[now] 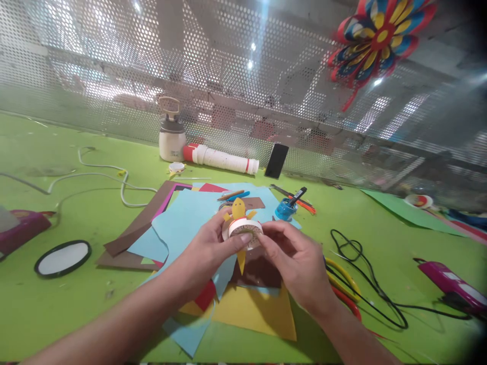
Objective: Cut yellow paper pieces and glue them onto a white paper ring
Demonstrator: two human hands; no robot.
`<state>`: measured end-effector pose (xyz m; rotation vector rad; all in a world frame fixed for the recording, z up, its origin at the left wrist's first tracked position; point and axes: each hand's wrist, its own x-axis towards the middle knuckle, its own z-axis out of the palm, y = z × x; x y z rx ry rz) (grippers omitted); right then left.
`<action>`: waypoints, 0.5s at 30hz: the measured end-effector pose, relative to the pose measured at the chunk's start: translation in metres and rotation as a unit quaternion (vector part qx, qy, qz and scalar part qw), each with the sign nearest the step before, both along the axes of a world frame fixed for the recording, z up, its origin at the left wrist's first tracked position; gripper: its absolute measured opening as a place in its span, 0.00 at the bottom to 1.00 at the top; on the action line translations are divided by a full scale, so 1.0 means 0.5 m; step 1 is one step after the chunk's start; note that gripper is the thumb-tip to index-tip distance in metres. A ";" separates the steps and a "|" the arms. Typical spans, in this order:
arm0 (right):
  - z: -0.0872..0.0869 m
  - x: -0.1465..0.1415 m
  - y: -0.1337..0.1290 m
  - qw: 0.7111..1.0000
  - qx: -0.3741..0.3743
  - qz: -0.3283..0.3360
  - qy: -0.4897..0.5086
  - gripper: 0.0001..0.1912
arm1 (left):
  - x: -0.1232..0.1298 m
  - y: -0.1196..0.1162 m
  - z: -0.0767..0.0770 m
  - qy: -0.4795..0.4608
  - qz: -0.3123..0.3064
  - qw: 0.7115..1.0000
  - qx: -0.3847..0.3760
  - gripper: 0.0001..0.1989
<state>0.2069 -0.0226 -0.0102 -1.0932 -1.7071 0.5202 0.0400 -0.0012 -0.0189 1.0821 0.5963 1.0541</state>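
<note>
Both hands hold a small white paper-cup turtle (pixel 243 228) above the papers at the middle of the table. It has a yellow head with two dots, yellow side flaps and a pointed yellow tail hanging down. My left hand (pixel 215 246) wraps its left side, the thumb over the patterned round face. At the right edge my right hand (pixel 297 258) pinches it with thumb and fingers. Beneath lie light blue sheets (pixel 186 215), a dark brown piece (pixel 258 271) and a yellow sheet (pixel 254 309).
Scissors with yellow and red handles (pixel 344 281) lie beside my right wrist. A black cord runs to a magenta tool (pixel 452 286). Behind stand a blue paint jar (pixel 284 209), a phone (pixel 276 160), stacked white cups (pixel 224 159) and a sprayer bottle (pixel 172 142).
</note>
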 end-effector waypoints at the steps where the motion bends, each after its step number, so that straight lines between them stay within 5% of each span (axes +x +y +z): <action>1: 0.000 0.000 -0.001 1.000 -0.005 -0.001 0.008 0.05 | 0.000 0.000 0.000 -0.004 0.003 1.000 -0.008 0.17; 7: 0.009 0.011 0.000 0.998 -0.040 -0.016 0.045 0.04 | 0.000 0.000 -0.001 -0.001 0.006 1.000 -0.004 0.18; 15: 0.012 0.026 0.012 0.984 -0.111 -0.002 0.137 0.04 | 0.003 0.001 0.006 -0.121 -0.067 0.989 -0.045 0.14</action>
